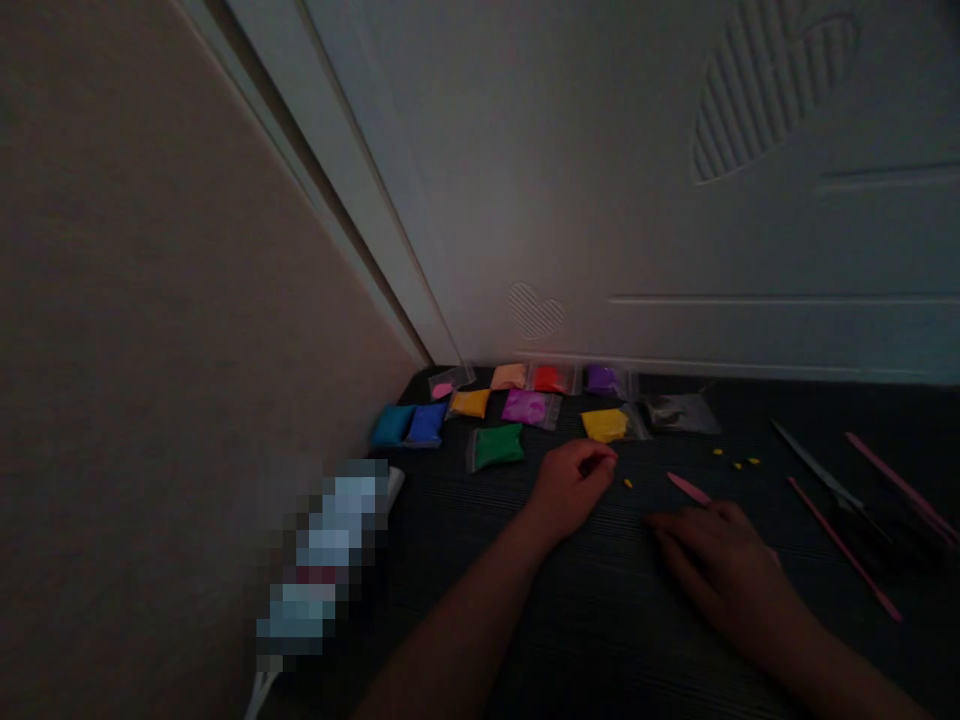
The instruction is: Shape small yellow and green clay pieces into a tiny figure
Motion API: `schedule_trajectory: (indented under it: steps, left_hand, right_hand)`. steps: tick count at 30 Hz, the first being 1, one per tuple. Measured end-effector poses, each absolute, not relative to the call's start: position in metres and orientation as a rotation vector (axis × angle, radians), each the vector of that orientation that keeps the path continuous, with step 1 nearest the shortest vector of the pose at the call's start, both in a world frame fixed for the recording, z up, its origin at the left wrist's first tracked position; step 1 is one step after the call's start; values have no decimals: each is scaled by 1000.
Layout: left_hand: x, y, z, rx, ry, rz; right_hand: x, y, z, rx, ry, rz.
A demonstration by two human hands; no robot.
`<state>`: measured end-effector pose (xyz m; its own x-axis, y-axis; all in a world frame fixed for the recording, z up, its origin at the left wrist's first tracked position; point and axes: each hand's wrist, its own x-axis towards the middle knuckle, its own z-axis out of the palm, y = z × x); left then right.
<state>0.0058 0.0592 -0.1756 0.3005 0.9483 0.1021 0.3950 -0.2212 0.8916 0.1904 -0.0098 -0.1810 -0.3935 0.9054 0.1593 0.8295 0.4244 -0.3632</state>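
My left hand [574, 488] is above the dark tabletop, with thumb and fingertips closed in a pinch. Whatever lies between those fingertips is too small and dim to make out. Just right of it lies a tiny yellow piece [628, 484]. My right hand [724, 560] is low over the table, its thumb and index finger together and pointing left. A pink pointed modelling tool [686, 488] sticks out beyond its fingers; the middle of the tool is hidden by the hand. Several more small yellow bits [737, 465] lie beyond the right hand. A yellow clay packet [604, 425] is behind my left hand.
Several clay packets line the back, including green [499, 445], blue [427, 424] and purple [602, 380]. Scissors [825, 475] lie right, between a thin pink stick [840, 545] and another pink tool [896, 480]. A blurred-out pale object [330, 550] is at left, beside the wall.
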Motion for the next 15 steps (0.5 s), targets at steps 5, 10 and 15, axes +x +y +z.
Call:
schedule_trajectory:
  steps: [5, 10, 15]
  left_hand:
    - [4, 64, -177, 1675, 1255, 836]
    - [3, 69, -177, 1548, 1272, 835]
    - [2, 71, -182, 1431, 1264, 897]
  right_hand:
    - [187, -8, -171, -1531, -2291, 428]
    - [189, -6, -173, -1516, -2266, 439]
    - [192, -5, -175, -1528, -2258, 456]
